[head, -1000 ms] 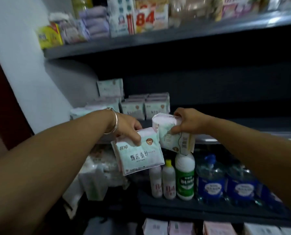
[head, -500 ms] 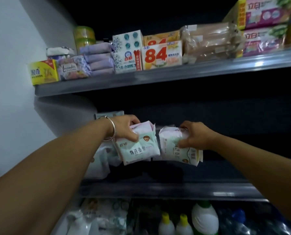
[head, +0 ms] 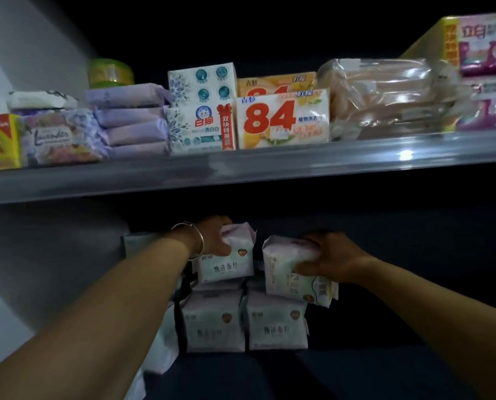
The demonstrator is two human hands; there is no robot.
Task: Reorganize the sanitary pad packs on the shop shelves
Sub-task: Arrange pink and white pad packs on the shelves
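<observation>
Gripping one pad pack (head: 226, 264) and another (head: 293, 272), both hands set them atop shelved packs (head: 244, 324).

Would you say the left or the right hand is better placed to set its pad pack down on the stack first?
Left, probably: the left hand holds its pack upright above the stacked pack, while the right hand's pack sits tilted and overhanging.
</observation>
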